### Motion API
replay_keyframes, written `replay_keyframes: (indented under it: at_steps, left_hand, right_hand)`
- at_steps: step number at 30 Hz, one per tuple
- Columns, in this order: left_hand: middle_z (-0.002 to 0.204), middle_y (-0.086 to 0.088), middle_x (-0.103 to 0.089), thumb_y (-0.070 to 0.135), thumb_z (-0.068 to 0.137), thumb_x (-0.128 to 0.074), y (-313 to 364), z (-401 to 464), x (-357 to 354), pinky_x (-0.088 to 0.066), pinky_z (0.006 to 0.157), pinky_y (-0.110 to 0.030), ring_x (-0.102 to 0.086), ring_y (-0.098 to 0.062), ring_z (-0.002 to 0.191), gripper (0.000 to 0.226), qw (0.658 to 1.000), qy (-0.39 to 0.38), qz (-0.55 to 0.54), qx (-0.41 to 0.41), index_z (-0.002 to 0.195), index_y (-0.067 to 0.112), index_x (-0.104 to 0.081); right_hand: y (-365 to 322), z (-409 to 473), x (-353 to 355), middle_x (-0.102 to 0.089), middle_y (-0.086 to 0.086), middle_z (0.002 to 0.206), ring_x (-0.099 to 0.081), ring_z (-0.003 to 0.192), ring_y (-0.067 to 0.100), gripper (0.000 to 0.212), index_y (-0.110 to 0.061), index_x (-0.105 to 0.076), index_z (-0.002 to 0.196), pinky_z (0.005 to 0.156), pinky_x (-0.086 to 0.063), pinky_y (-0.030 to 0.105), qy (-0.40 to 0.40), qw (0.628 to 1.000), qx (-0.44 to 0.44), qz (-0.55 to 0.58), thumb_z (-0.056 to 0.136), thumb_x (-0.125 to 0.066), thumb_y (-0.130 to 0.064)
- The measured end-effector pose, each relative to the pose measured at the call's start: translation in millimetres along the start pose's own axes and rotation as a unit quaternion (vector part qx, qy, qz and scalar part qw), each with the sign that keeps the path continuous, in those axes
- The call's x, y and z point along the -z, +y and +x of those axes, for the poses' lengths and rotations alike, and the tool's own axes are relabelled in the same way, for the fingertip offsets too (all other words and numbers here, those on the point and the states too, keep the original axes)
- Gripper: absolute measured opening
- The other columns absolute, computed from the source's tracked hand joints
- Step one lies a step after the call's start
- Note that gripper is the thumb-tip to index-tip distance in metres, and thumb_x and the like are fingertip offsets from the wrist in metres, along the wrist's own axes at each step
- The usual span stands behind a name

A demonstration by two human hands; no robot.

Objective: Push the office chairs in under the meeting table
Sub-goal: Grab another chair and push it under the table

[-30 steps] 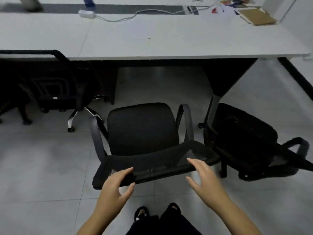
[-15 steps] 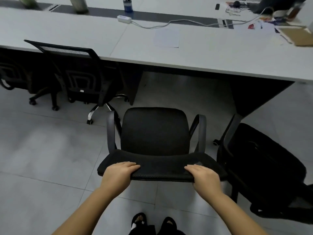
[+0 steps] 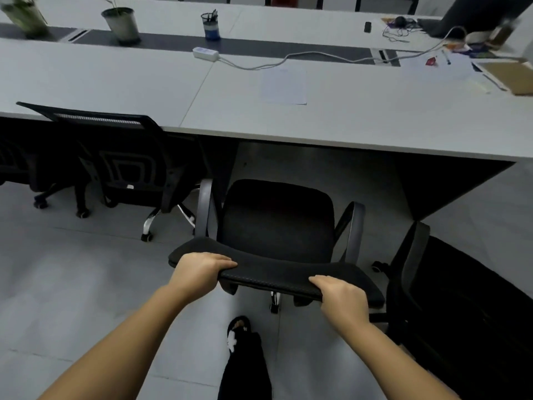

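Observation:
A black office chair (image 3: 277, 223) with grey armrests faces the white meeting table (image 3: 360, 122), its seat just short of the table's edge. My left hand (image 3: 199, 269) grips the left end of the chair's backrest top. My right hand (image 3: 343, 295) grips the right end of the same backrest. A second black chair (image 3: 124, 157) stands at the left with its back against the table edge. A third black chair (image 3: 450, 298) stands out on the floor at the right, close beside the one I hold.
The table's dark leg panel (image 3: 441, 183) stands right of the gap ahead. On the table lie a power strip (image 3: 205, 54) with its cable, a sheet of paper (image 3: 284, 86), a pen cup (image 3: 212, 26) and plant pots (image 3: 121, 24). My foot (image 3: 239, 333) is behind the chair.
Both hands closed onto the backrest top, from open beside it. The chair has rolled forward toward the table and turned slightly left.

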State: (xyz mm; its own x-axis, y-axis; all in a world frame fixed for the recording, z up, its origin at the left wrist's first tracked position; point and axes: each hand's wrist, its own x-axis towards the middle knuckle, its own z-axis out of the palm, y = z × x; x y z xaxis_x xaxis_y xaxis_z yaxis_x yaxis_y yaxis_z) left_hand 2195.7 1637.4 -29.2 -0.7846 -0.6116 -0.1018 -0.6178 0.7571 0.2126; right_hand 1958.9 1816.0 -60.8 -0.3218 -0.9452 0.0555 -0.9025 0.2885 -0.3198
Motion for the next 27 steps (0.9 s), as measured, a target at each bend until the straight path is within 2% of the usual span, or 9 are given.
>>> replay_keyframes:
  at_steps: [8, 10, 12, 14, 17, 21, 23, 27]
  left_hand:
    - [0.079, 0.016, -0.075, 0.019, 0.031, -0.090, -46.2, 96.4, 9.8, -0.054, 0.058, -0.014, -0.070, -0.001, 0.074, 0.054, 0.995, -0.023, 0.023, -0.093, 0.079, 0.037, -0.075]
    - [0.092, 0.010, -0.076, 0.014, 0.048, -0.085, -63.2, 119.7, 15.0, -0.053, 0.071, -0.017, -0.070, -0.007, 0.088, 0.049, 0.997, -0.011, 0.011, -0.072, 0.091, 0.034, -0.074]
    - [0.120, 0.002, -0.067, 0.006, 0.074, -0.066, -76.9, 143.2, 20.4, -0.046, 0.092, -0.025, -0.060, -0.016, 0.114, 0.045, 0.997, -0.035, 0.001, -0.065, 0.114, 0.028, -0.065]
    - [0.134, 0.003, -0.057, 0.003, 0.083, -0.051, -89.8, 168.8, 23.0, -0.040, 0.099, -0.027, -0.049, -0.016, 0.126, 0.050, 0.997, -0.043, 0.020, -0.067, 0.126, 0.028, -0.055]
    - [0.133, 0.003, -0.057, 0.003, 0.083, -0.050, -104.5, 205.2, 29.4, -0.042, 0.096, -0.028, -0.050, -0.017, 0.125, 0.050, 0.997, -0.037, 0.010, -0.062, 0.126, 0.028, -0.055]
    - [0.108, -0.003, -0.072, 0.003, 0.073, -0.061, -119.3, 244.7, 31.4, -0.054, 0.077, -0.034, -0.068, -0.026, 0.099, 0.042, 0.998, -0.027, 0.003, -0.057, 0.108, 0.025, -0.068]
    - [0.104, -0.002, -0.073, 0.007, 0.072, -0.063, -124.5, 264.9, 35.4, -0.054, 0.073, -0.033, -0.069, -0.027, 0.094, 0.040, 0.999, -0.029, 0.008, -0.045, 0.107, 0.025, -0.069]
    - [0.120, 0.002, -0.066, 0.007, 0.081, -0.054, -137.8, 305.7, 45.2, -0.050, 0.079, -0.031, -0.062, -0.022, 0.109, 0.045, 0.999, -0.023, 0.017, -0.028, 0.120, 0.029, -0.060]
  right_hand:
    - [5.4, 71.0, -4.3, -0.075, -0.011, 0.081, -0.071, 0.074, 0.009, 0.060, -0.030, -0.075, 0.083, 0.050, -0.055, 0.021, 0.013, 0.996, -0.084, -0.022, 0.035, -0.085, 0.006]
    - [1.2, 97.4, -3.8, -0.075, -0.010, 0.081, -0.071, 0.074, 0.009, 0.059, -0.029, -0.075, 0.083, 0.050, -0.054, 0.020, 0.012, 0.996, -0.089, -0.024, 0.036, -0.086, 0.005]
    - [-2.2, 122.8, -3.7, -0.075, -0.010, 0.080, -0.071, 0.072, 0.007, 0.059, -0.030, -0.075, 0.082, 0.049, -0.052, 0.017, 0.002, 0.995, -0.094, -0.026, 0.035, -0.087, 0.003]
    - [-2.8, 147.4, -3.0, -0.075, -0.010, 0.080, -0.071, 0.070, 0.007, 0.058, -0.030, -0.075, 0.081, 0.046, -0.051, 0.016, -0.009, 0.995, -0.097, -0.023, 0.034, -0.087, 0.002]
    - [1.7, 188.4, -0.6, -0.076, -0.009, 0.080, -0.071, 0.068, 0.009, 0.054, -0.028, -0.075, 0.081, 0.044, -0.050, 0.018, -0.017, 0.994, -0.109, -0.024, 0.037, -0.086, 0.001]
    - [19.7, 236.2, 0.2, -0.076, -0.007, 0.085, -0.071, 0.073, 0.013, 0.052, -0.027, -0.075, 0.085, 0.050, -0.053, 0.024, -0.030, 0.993, -0.116, -0.018, 0.046, -0.077, 0.008]
    - [28.1, 261.8, 3.2, -0.076, -0.006, 0.089, -0.071, 0.078, 0.014, 0.051, -0.027, -0.074, 0.089, 0.055, -0.054, 0.025, -0.041, 0.993, -0.113, -0.013, 0.052, -0.074, 0.008]
    - [38.8, 317.7, 7.3, -0.067, -0.009, 0.117, -0.062, 0.106, 0.013, 0.046, -0.029, -0.066, 0.111, 0.076, -0.049, 0.026, -0.047, 0.993, -0.107, -0.014, 0.076, -0.056, -0.001]
